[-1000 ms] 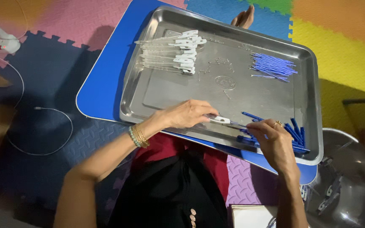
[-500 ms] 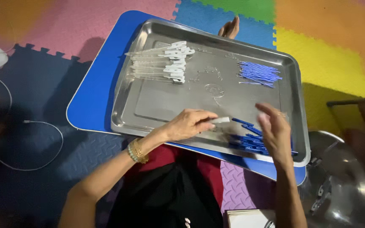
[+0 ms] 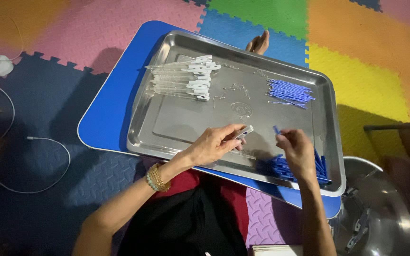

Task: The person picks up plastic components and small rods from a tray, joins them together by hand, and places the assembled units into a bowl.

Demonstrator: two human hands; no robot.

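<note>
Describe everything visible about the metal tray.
The metal tray is a shiny, rectangular, raised-rim pan lying flat and askew on a blue board. It holds a row of white pieces at its far left, a blue stick bundle far right and a blue stick pile near right. Both hands work over its near edge.

white piece [image 3: 244, 132]: small clear-white plastic part, pinched in my left hand's fingertips, tilted, above the tray
blue stick [image 3: 276, 130]: thin, short, tip poking up from my right fingers

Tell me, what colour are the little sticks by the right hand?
Blue sticks, seen in the head view.
</note>
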